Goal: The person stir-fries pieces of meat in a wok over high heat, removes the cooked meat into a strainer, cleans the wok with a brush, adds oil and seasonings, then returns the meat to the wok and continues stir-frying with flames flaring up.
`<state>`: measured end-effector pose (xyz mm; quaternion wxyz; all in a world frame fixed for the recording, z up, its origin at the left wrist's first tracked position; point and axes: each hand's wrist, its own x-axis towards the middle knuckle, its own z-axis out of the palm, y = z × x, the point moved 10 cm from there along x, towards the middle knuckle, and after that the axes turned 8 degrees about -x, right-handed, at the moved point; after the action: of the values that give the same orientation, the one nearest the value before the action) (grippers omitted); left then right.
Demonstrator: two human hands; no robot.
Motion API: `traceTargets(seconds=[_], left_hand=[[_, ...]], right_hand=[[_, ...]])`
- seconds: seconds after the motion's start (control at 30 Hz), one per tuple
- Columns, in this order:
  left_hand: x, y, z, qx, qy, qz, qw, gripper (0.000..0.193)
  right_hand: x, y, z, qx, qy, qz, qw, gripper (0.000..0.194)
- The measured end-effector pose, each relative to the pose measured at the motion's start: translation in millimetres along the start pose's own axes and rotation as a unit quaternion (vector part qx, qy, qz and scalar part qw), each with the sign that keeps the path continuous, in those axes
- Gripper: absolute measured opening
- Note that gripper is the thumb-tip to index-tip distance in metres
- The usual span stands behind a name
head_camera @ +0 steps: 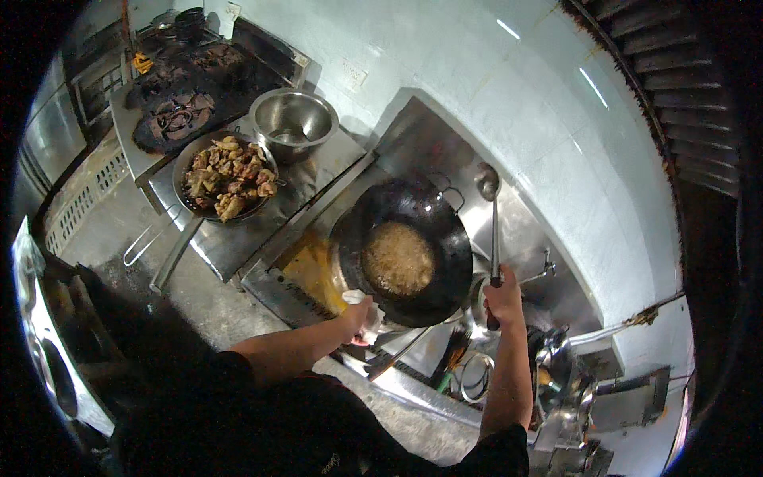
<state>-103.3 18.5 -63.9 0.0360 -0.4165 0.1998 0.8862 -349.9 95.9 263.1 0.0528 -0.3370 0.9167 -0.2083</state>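
A black wok (446, 250) sits on the steel range, with bubbling brown liquid (399, 260) in its bottom. My left hand (357, 319) grips a white cloth (374, 325) at the wok's near left rim; a handle under the cloth cannot be seen. Beyond the wok's right side, my right hand (505, 295) is closed around the dark grip of a long metal ladle (495, 232). The ladle's bowl points away from me, near the back steel panel and outside the wok.
Browned meat pieces (229, 173) fill a long-handled strainer (179, 250) on the left counter. Behind it stands a steel bowl (294, 116). Blackened burners (179, 116) lie farther left. A tap (545, 265), a brush (453, 352) and several metal containers (563, 390) are at the right.
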Motion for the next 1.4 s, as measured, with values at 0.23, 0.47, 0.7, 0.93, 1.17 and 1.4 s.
traceTargets(seconds=[0.23, 0.47, 0.7, 0.93, 1.17, 1.4], left_hand=[[50.8, 8.4, -11.7, -0.042, 0.058, 0.031, 0.997, 0.036], [60.9, 1.9, 2.2, -0.022, 0.012, 0.027, 0.999, 0.02], [-14.2, -52.1, 39.3, -0.164, -0.159, -0.067, 0.971, 0.008], [-110.0, -10.2, 42.4, -0.201, -0.194, -0.035, 0.959, 0.011], [-203.4, 50.5, 18.7, -0.175, -0.192, 0.049, 0.964, 0.014], [-253.6, 97.5, -20.7, -0.204, -0.207, 0.109, 0.951, 0.013]], right_hand=[[79.7, 20.5, 22.0, -0.245, -0.016, -0.097, 0.964, 0.049], [96.0, 33.7, 75.1, -0.25, -0.167, -0.062, 0.952, 0.037], [54.7, -43.7, 28.8, -0.276, -0.23, -0.113, 0.926, 0.045], [24.9, -139.5, -12.7, -0.379, -0.203, -0.116, 0.895, 0.051], [-8.8, -233.3, -47.4, -0.313, -0.202, -0.085, 0.924, 0.05], [-20.7, -341.3, -41.0, -0.34, -0.186, -0.102, 0.916, 0.055]])
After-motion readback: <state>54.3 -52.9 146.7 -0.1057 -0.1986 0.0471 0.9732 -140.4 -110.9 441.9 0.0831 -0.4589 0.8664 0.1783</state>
